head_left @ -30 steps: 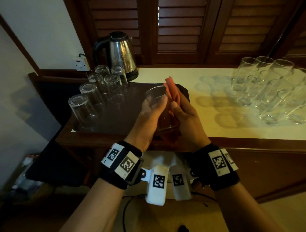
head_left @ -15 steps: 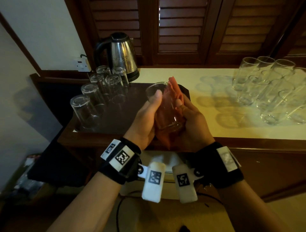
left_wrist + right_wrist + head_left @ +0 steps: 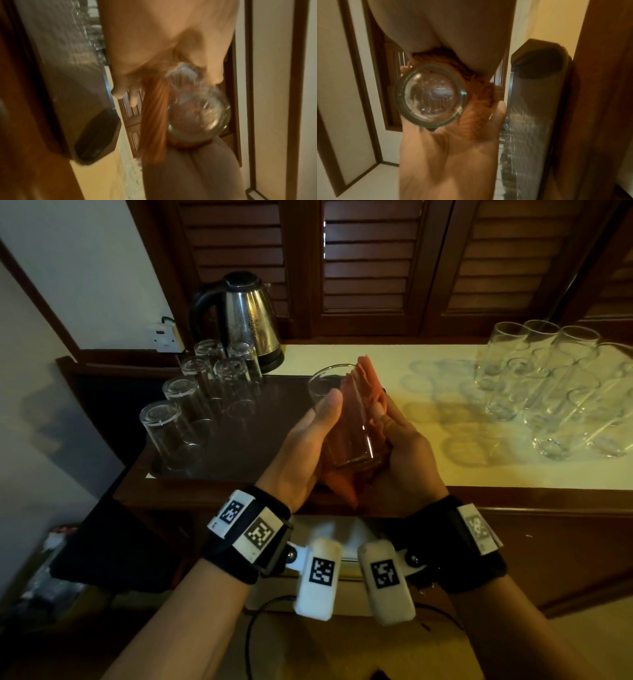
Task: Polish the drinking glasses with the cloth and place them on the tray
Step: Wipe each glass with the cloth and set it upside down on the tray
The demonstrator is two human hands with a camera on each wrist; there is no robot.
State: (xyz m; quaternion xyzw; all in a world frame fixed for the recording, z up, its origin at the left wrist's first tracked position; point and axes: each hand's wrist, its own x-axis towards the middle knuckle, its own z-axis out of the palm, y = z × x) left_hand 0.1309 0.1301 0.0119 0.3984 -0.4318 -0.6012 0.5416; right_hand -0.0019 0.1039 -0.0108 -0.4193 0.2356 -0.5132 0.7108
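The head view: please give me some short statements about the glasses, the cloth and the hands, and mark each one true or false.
1. Both hands hold one glass above the tray. True.
2. The cloth is blue. False: it is orange-red.
3. The glasses on the tray stand upside down. True.
4. The kettle stands at the right end of the counter. False: it stands behind the tray, at the left.
5. The left hand holds the cloth alone. False: the right hand presses it to the glass.
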